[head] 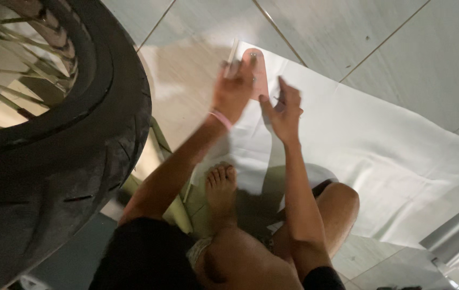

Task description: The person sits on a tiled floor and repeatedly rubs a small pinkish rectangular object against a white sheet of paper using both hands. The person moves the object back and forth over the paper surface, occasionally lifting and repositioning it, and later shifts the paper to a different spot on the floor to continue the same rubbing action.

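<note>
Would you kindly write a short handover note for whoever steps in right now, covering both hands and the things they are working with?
Left hand: raised over the floor, fingers on the pink piece, thumb side near its left edge; grip blurred.
Right hand: just right of the piece, fingers touching or close to its lower edge; cannot tell if it grips.
White sheet: spread on the tiled floor, under the hands and the bare foot.
Tyre: upright at left, untouched.
Done or left: cannot be told from this view.
</note>
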